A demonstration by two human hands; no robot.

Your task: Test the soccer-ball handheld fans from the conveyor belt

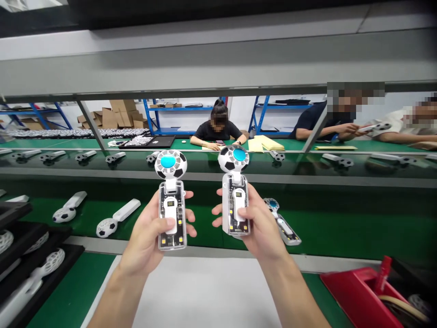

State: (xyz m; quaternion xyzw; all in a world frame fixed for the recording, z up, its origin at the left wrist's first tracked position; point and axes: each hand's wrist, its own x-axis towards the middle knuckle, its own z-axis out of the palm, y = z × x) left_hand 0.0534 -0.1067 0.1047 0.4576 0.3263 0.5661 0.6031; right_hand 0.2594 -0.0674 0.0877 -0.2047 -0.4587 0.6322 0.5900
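My left hand (150,228) is closed around a handheld fan (171,205) with a soccer-ball head, a blue centre and a clear front over a circuit board. Its thumb presses on the white strip below the small display. A matching handheld fan (235,200) stands upright in my right hand (261,218), whose thumb also rests on the white strip. Both fans are held side by side, facing me, above a white sheet (205,291). Behind my right hand, another such fan (288,231) lies tilted on the green belt.
More soccer-ball fans (118,214) lie on the near green belt (341,214) and along the far one. Black trays (64,269) with white fan parts are stacked at left. A red bin (362,291) stands at right. Across the line sit several people (218,130). A grey beam (218,68) spans overhead.
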